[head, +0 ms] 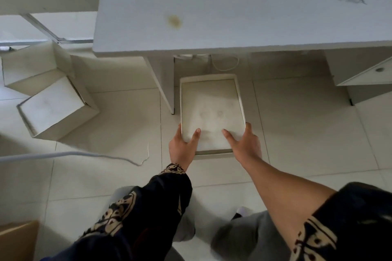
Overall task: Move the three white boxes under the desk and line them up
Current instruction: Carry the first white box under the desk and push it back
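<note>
A white box point(211, 104) stands on the floor just right of the desk leg point(164, 82), its far end under the white desk point(233, 6). My left hand point(183, 147) grips its near left corner, fingers on the top. My right hand point(244, 142) grips its near right corner the same way. Two more white boxes lie on the floor to the left of the desk: one point(57, 108) is turned at an angle, and the other point(31, 68) sits behind it, touching it.
A white cable point(84, 155) runs across the floor tiles at the left. A drawer unit point(364, 72) hangs under the desk at the right. A thin cord point(224, 65) dangles behind the held box. A brown cardboard corner point(17, 239) shows at the bottom left.
</note>
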